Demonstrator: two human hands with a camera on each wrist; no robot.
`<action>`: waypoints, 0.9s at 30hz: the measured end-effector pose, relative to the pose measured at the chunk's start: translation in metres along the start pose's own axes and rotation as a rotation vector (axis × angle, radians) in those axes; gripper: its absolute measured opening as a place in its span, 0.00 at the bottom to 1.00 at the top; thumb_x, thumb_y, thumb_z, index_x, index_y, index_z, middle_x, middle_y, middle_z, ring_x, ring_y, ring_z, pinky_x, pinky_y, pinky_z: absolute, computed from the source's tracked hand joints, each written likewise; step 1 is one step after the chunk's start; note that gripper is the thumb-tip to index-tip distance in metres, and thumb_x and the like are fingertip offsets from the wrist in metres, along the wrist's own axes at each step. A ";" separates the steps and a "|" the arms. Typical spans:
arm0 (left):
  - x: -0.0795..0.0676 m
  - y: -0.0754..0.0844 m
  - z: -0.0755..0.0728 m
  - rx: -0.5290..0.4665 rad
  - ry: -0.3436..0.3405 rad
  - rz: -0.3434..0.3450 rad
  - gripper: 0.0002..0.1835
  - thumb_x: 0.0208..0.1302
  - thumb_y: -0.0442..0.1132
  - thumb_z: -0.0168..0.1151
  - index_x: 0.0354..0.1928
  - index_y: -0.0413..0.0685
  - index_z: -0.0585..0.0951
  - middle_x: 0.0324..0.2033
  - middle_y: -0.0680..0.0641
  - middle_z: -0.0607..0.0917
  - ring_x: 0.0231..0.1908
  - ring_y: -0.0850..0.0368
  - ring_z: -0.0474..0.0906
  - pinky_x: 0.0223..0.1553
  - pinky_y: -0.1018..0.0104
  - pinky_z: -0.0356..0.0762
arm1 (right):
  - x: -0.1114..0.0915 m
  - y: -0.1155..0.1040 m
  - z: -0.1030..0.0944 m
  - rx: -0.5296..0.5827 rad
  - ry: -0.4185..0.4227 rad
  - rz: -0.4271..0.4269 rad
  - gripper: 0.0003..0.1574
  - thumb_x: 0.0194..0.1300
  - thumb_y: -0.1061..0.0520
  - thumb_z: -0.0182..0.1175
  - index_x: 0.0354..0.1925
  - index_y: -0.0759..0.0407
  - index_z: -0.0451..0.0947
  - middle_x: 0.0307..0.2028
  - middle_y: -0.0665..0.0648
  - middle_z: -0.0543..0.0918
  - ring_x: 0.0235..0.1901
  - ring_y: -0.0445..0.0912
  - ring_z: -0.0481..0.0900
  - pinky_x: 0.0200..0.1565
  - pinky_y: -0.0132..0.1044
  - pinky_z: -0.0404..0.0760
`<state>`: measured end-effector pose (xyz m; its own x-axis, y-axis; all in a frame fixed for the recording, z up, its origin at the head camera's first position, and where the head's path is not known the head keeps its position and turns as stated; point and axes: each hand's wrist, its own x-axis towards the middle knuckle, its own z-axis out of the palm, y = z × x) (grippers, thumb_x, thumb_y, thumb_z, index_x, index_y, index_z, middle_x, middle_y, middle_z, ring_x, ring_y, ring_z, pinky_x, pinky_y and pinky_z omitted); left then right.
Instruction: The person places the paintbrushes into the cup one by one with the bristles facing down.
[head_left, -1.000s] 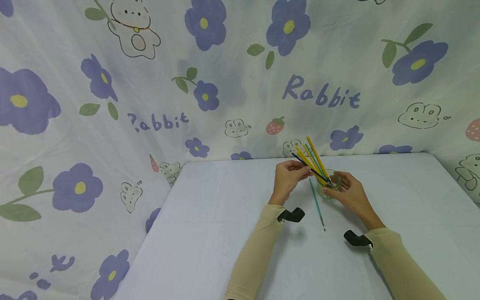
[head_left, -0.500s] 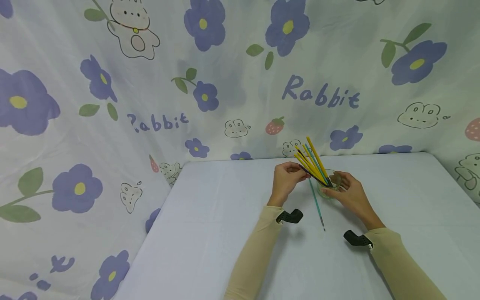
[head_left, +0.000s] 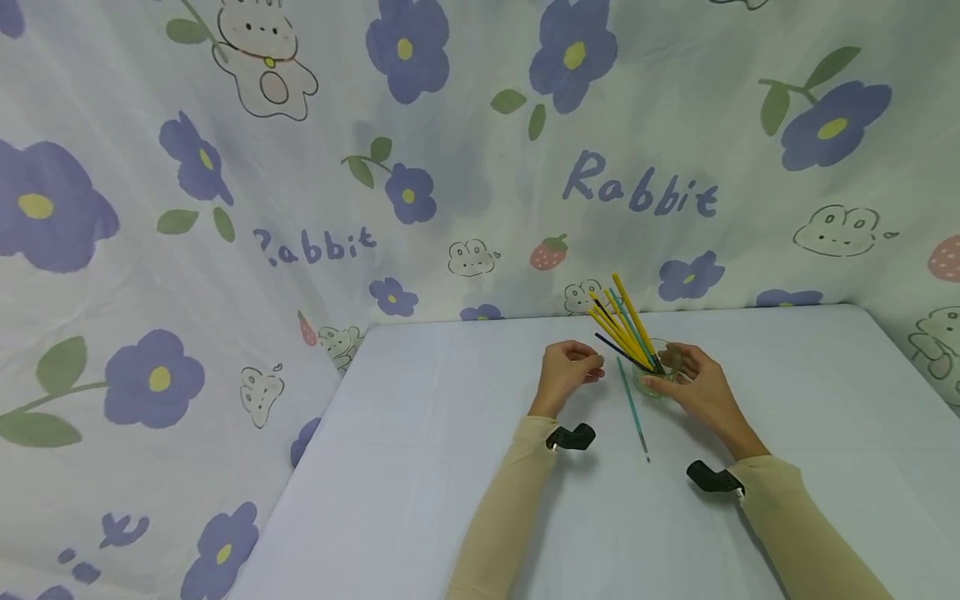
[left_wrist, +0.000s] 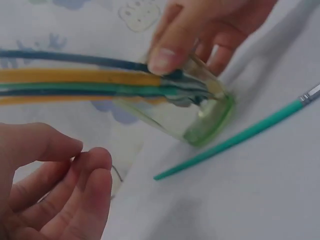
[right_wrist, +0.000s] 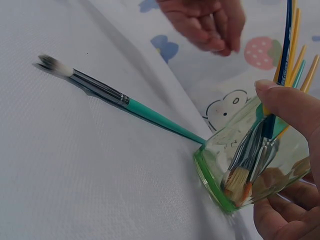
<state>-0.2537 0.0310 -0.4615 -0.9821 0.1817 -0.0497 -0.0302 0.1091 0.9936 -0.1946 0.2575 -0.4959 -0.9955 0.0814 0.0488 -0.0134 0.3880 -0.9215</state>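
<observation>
In the head view my right hand [head_left: 703,387] grips a clear glass jar [right_wrist: 211,175] with a green base. The jar leans, and several paintbrushes [head_left: 630,329] with yellow, teal and dark blue handles stand in it, bristles down. My right thumb lies against a dark blue handle [right_wrist: 286,47] in the right wrist view. To the left of the jar, my left hand [head_left: 567,375] is off the brushes with its fingers loosely bent, holding nothing. A loose teal paintbrush [head_left: 633,410] lies on the table between the hands, its handle end pointing away from me.
A white cloth covers the table [head_left: 420,467]. Behind and to the left hangs a curtain [head_left: 465,192] printed with purple flowers, rabbits and strawberries. Dark wrist-worn devices [head_left: 572,437] jut from both sleeves.
The left hand lowered a dark blue paintbrush into the jar, let go of it and drew back to the left and nearer me. The right hand and jar stay in place.
</observation>
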 end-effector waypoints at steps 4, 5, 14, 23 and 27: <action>0.003 -0.013 0.002 0.049 0.006 -0.039 0.03 0.63 0.32 0.71 0.35 0.39 0.86 0.29 0.42 0.91 0.24 0.61 0.86 0.32 0.66 0.90 | 0.000 0.001 0.000 0.003 0.003 0.005 0.61 0.61 0.39 0.74 0.77 0.65 0.56 0.72 0.71 0.70 0.74 0.67 0.66 0.74 0.60 0.69; 0.004 -0.015 0.003 0.063 0.009 -0.044 0.03 0.63 0.33 0.71 0.35 0.39 0.86 0.29 0.43 0.91 0.24 0.61 0.86 0.31 0.67 0.90 | 0.001 0.001 0.000 0.003 0.003 0.007 0.61 0.61 0.39 0.74 0.77 0.64 0.56 0.72 0.71 0.70 0.75 0.67 0.66 0.74 0.60 0.69; 0.003 -0.024 0.020 0.192 0.027 -0.071 0.04 0.63 0.33 0.71 0.36 0.38 0.87 0.26 0.41 0.91 0.21 0.59 0.86 0.24 0.71 0.87 | 0.002 0.002 -0.001 0.001 0.005 0.005 0.61 0.61 0.39 0.75 0.77 0.65 0.57 0.72 0.71 0.70 0.74 0.68 0.66 0.73 0.60 0.69; -0.003 -0.028 0.045 0.455 0.026 0.010 0.05 0.61 0.36 0.73 0.32 0.40 0.88 0.17 0.49 0.86 0.15 0.65 0.75 0.19 0.76 0.73 | 0.001 0.002 0.000 0.008 0.003 0.003 0.61 0.62 0.38 0.74 0.78 0.65 0.56 0.73 0.72 0.69 0.75 0.68 0.65 0.73 0.61 0.69; -0.006 -0.029 0.049 0.594 0.043 0.029 0.07 0.59 0.38 0.75 0.31 0.42 0.88 0.23 0.50 0.87 0.21 0.65 0.74 0.23 0.75 0.72 | 0.001 0.003 0.000 0.011 0.003 -0.009 0.60 0.62 0.39 0.74 0.77 0.65 0.57 0.73 0.72 0.69 0.74 0.68 0.66 0.73 0.61 0.69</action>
<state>-0.2383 0.0745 -0.4954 -0.9880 0.1543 -0.0067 0.0939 0.6346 0.7671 -0.1957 0.2584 -0.4988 -0.9951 0.0802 0.0584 -0.0238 0.3787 -0.9252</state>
